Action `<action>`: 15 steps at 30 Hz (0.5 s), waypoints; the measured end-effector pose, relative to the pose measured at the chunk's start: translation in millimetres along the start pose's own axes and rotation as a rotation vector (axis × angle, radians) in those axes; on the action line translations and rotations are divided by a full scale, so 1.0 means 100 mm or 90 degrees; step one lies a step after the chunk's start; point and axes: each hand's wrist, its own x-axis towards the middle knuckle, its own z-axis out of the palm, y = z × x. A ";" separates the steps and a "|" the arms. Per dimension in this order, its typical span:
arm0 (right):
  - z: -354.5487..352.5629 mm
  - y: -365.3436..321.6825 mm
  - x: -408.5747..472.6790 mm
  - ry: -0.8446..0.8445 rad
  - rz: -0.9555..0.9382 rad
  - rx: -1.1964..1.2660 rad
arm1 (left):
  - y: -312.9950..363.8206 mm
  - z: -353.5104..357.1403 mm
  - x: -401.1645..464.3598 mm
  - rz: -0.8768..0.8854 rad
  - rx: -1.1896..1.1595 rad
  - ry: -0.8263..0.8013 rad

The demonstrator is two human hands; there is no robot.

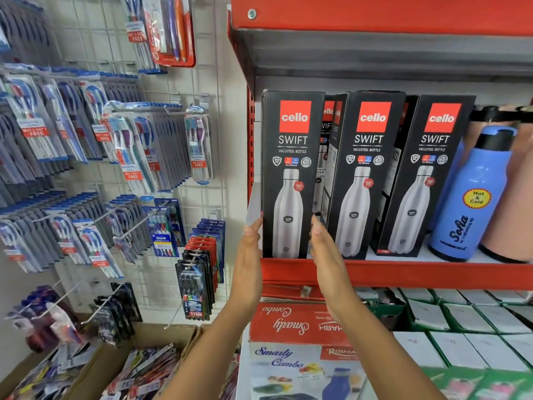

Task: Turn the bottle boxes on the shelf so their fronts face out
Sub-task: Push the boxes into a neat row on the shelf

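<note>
Three black Cello Swift bottle boxes stand upright on the red shelf (403, 272), centre to right of frame, fronts out. Left hand (248, 259) and right hand (327, 255), both flat and open, fingers straight, flank the lower sides of the leftmost box (291, 174); pressing or just beside, cannot tell. Middle box (366, 174) and right box (429, 174) untouched. Blue flask (473, 197) at right.

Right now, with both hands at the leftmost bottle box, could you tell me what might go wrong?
The leftmost box stands tall at the shelf lip; a push from the left hand or right hand could tip it off. It could also knock the angled middle box.
</note>
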 end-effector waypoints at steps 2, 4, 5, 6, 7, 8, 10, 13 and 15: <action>0.00 0.02 -0.02 0.019 -0.022 0.001 | -0.01 0.03 -0.04 0.018 0.015 0.036; 0.00 0.01 -0.05 0.045 -0.045 0.003 | 0.02 0.07 -0.09 0.044 0.033 0.066; -0.01 0.00 -0.06 0.060 -0.055 0.006 | 0.03 0.08 -0.11 0.064 0.045 0.081; -0.02 -0.02 -0.08 0.076 -0.065 0.011 | 0.03 0.10 -0.13 0.088 0.053 0.097; -0.04 -0.02 -0.09 0.093 -0.078 0.016 | 0.03 0.11 -0.13 0.116 0.055 0.112; -0.06 -0.03 -0.10 0.112 -0.089 0.021 | 0.01 0.12 -0.13 0.144 0.051 0.124; -0.12 -0.04 -0.12 0.148 -0.106 0.028 | -0.01 0.16 -0.12 0.183 0.036 0.138; -0.25 -0.07 -0.13 0.212 -0.140 0.033 | 0.01 0.29 -0.14 0.204 0.015 0.131; -0.36 -0.09 -0.10 0.250 -0.153 0.037 | 0.04 0.40 -0.16 0.206 -0.001 0.108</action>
